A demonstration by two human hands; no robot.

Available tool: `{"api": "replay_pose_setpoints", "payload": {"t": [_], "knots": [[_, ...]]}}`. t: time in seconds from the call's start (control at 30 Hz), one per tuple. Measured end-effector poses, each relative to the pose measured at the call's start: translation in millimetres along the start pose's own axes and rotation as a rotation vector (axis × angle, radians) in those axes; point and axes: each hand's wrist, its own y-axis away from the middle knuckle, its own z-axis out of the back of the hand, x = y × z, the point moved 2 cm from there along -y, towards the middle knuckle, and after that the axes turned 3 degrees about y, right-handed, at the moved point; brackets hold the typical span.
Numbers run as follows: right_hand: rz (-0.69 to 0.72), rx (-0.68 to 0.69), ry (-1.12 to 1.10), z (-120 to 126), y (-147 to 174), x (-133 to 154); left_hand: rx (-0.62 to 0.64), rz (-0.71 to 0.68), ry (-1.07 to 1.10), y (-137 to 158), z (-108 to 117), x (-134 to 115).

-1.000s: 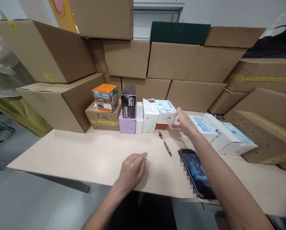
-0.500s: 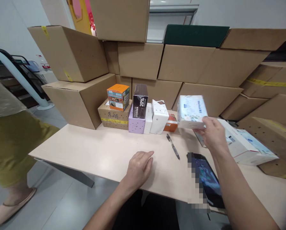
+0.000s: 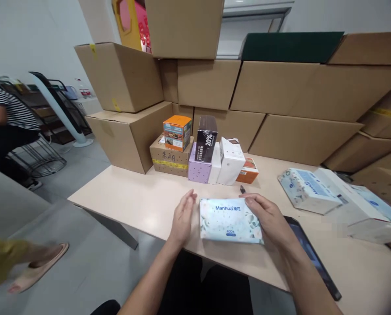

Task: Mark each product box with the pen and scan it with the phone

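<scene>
The right hand (image 3: 270, 218) has hold of a Manhua tissue pack (image 3: 231, 221) by its right end, with the thumb on top and the fingers bent around the side. The pack is near the front edge of the table (image 3: 133, 192), between the two hands, with its blue name facing up the right way. I cannot tell if its bottom touches the table. The left hand (image 3: 181, 218) is open, with its fingers a little bent, and it holds nothing. It is just beside the left end of the pack, with a small gap between. The tip of a pen (image 3: 242, 190) peeks out behind the pack. A phone (image 3: 312, 253) lies to the right, partly under the right arm. Past it sit a second tissue pack (image 3: 308, 190), a long white box (image 3: 344, 201) and one more blue and white pack (image 3: 381, 205), side by side. At the back is a row of boxes: a brown box with yellow tape (image 3: 169, 162) with an orange box (image 3: 177, 133) on top, a purple box (image 3: 199, 172) with a black box (image 3: 207, 140) on top, a thin white box (image 3: 214, 169), a bigger white box (image 3: 230, 165), which leans, and a low orange-red box (image 3: 248, 173). Big cardboard boxes (image 3: 208, 83) are piled up behind them. On the left, a person in a striped top (image 3: 13, 107) sits, and someone's foot in a flat shoe (image 3: 41, 272) is on the floor.
</scene>
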Motion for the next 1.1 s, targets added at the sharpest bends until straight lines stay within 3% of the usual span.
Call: {"api": "replay_pose_setpoints", "payload": {"t": [0.07, 0.2, 0.3, 0.43, 0.53, 0.7, 0.9, 1.1], "knots": [[-0.028, 0.014, 0.092, -7, -5, -10, 0.061, 0.028, -0.045, 2, -3, 0], [0.046, -0.153, 0.408, 4, -4, -19, 0.095, -0.034, -0.170, 8, -7, -4], [0.024, -0.236, 0.506, 16, 11, -21, 0.066, -0.075, -0.227, 9, -4, -8], [-0.058, -0.125, 0.439, 14, 32, -29, 0.093, -0.103, -0.287, 9, -5, -12], [-0.024, -0.079, 0.442, 1, 37, -32, 0.148, -0.163, -0.310, 10, -11, -17], [0.008, -0.098, 0.416, -11, 29, -33, 0.168, -0.226, -0.388, 10, -17, -22], [-0.097, -0.137, 0.322, -9, 28, -44, 0.189, -0.233, -0.445, 10, -16, -21], [-0.084, -0.160, 0.299, -10, 31, -46, 0.192, -0.242, -0.428, 10, -17, -21]]}}
